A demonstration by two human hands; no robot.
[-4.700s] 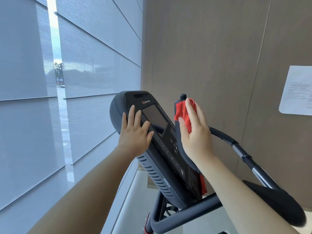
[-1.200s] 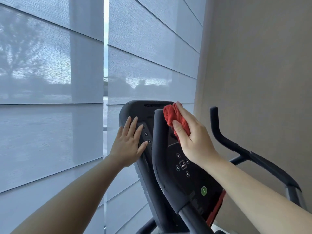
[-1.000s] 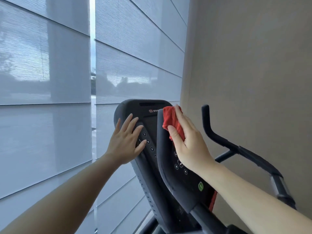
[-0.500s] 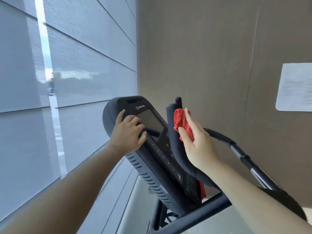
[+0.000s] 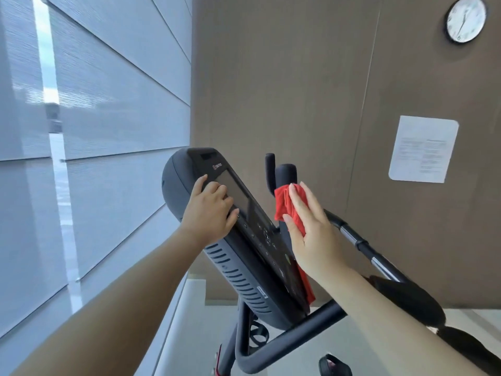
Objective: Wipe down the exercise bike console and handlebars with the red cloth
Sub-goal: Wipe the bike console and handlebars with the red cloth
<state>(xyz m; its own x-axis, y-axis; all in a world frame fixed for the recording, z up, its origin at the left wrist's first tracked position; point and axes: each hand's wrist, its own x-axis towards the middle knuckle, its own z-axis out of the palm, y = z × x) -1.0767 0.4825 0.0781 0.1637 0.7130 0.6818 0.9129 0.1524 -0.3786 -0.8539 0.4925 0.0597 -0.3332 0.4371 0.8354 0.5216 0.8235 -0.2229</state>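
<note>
The exercise bike's dark console (image 5: 244, 256) tilts up in the middle of the view, its screen and buttons facing me. My left hand (image 5: 210, 213) rests on the console's left edge, fingers curled over the screen's corner. My right hand (image 5: 311, 234) presses the red cloth (image 5: 286, 204) against the upright black handlebar grip (image 5: 284, 173) just right of the console. A strip of the cloth hangs down below my wrist. The handlebar (image 5: 360, 248) runs on to the right, with a chrome section.
White window blinds (image 5: 95, 118) fill the left side. A brown wall panel (image 5: 298, 77) behind the bike carries a paper notice (image 5: 423, 149) and a round clock (image 5: 465, 19). The bike's frame tube (image 5: 284, 346) crosses below, over a pale floor.
My view has swung right, bringing the clock into sight. My right hand and the cloth have slid a little down the grip, whose top now shows. My left hand stays on the console.
</note>
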